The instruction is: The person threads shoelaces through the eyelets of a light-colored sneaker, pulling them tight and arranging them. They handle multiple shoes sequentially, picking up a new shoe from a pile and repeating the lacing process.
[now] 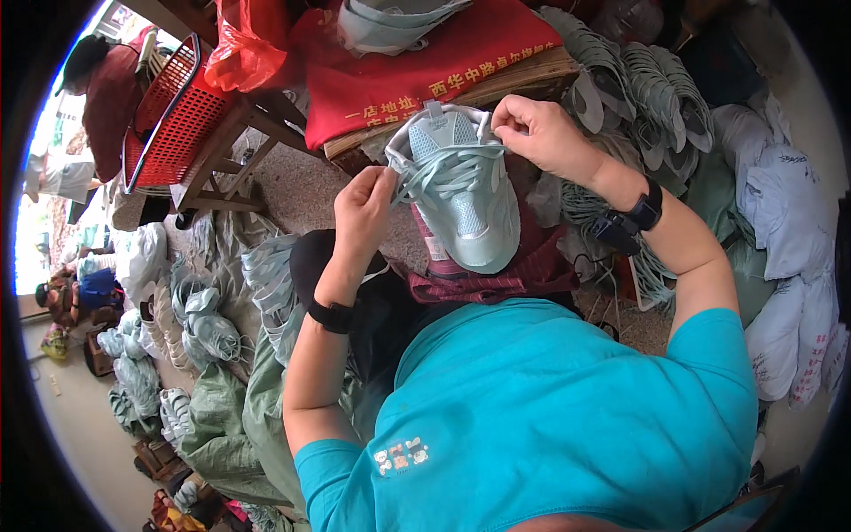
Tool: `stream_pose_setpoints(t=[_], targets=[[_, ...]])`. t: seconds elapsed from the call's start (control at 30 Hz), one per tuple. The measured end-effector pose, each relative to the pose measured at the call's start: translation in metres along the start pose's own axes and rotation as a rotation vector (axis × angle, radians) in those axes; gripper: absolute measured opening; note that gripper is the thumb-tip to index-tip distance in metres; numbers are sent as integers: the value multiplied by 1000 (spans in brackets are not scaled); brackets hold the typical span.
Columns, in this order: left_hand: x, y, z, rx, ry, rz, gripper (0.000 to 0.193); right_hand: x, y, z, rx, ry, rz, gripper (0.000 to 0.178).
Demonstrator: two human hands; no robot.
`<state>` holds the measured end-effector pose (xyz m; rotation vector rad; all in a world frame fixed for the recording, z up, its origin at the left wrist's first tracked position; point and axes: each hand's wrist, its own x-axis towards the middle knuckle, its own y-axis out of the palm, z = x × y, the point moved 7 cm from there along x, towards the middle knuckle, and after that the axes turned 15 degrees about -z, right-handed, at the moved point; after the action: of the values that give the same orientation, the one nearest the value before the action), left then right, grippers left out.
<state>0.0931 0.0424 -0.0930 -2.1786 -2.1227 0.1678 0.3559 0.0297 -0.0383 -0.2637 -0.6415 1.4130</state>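
A pale mint sneaker upper [474, 226] lies over my lap, toe toward me and heel opening away. Light green laces [452, 164] cross its front loosely, with loops hanging at the left side. My left hand [362, 211] is closed in a pinch at the left edge of the opening, beside the lace loops. At the opposite edge, my right hand [545, 135] also pinches with thumb and forefinger, its other fingers curled. The fingers hide whether lace or collar edge is between them. Dark red cloth [496, 282] lies beneath the upper.
Ahead is a wooden bench covered in red cloth [390, 89], with another pale shoe piece [399, 25] on it. Stacked uppers [656, 97] and white sacks [784, 213] stand right. Bundled uppers [270, 284], green sacks [217, 426] and a red basket [167, 115] are left.
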Motion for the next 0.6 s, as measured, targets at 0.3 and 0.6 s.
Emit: stream_pose_setpoints(t=[0.3,0.6], targets=[[8,7,6,-61,-199,129,25,7,5,22,-158,-207,-21,19],[27,15,-6,199,46,117,17,7,21,40,-563,-585,99,18]])
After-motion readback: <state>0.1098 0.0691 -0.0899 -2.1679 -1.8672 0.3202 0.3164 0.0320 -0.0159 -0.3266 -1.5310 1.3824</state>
